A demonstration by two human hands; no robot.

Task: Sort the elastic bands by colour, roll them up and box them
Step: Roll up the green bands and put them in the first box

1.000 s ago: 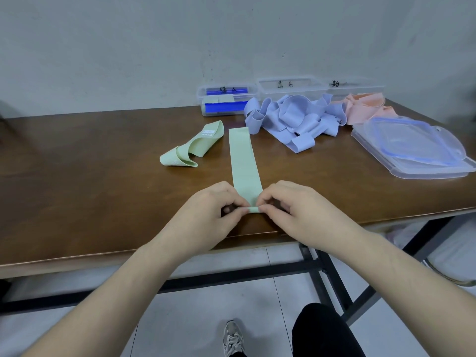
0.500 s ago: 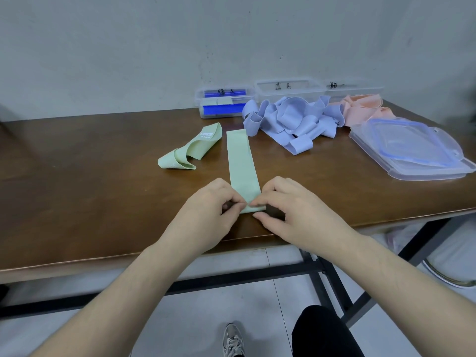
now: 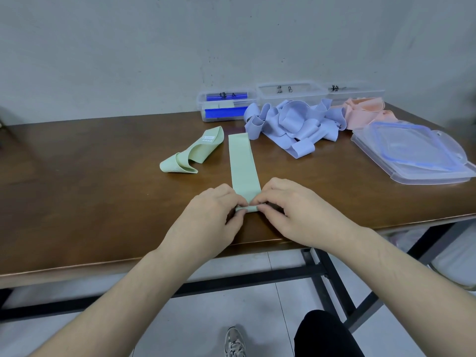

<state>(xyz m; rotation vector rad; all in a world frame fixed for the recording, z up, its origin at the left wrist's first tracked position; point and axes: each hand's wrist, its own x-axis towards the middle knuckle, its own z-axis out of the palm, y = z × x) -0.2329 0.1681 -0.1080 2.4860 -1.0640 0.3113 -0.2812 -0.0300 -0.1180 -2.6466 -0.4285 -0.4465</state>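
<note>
Green band being rolled [image 3: 243,163]: lies flat at frame centre on the worktop [image 3: 77,181], running from mid-table toward the near edge; its near end is turned into a small tight roll.
Left hand [image 3: 206,217]: at the roll's left end; fingers [image 3: 238,202] curled, pinching the rolled end with the thumb.
Right hand [image 3: 296,210]: at the roll's right end; fingers [image 3: 257,200] curled, fingertips and thumb clamped on the same roll. Both hands nearly touch over the band.
Second green band [image 3: 192,155]: left of the flat one, just beside it but apart; loosely folded over itself, with a small white label on its upper part.
Blue bands [image 3: 291,124]: a tangled heap in the upper right of centre, its left edge just beside the far end of the flat green band.
Pink bands [image 3: 363,110]: a smaller heap right of the blue heap, touching it.
Boxes: three clear boxes in a row along the wall at the worktop's far edge. Left box [image 3: 224,106] shows blue strips and some pale green inside; middle box [image 3: 288,92] and right box [image 3: 358,90] sit behind the blue and pink heaps. Each has handwriting on it, too small to read.
Lids [image 3: 412,153]: clear with blue seal, stacked flat at frame right, near the pink heap.
Below the worktop: black frame, pale tiled floor, a knee in dark fabric and a shoe at the bottom edge.
</note>
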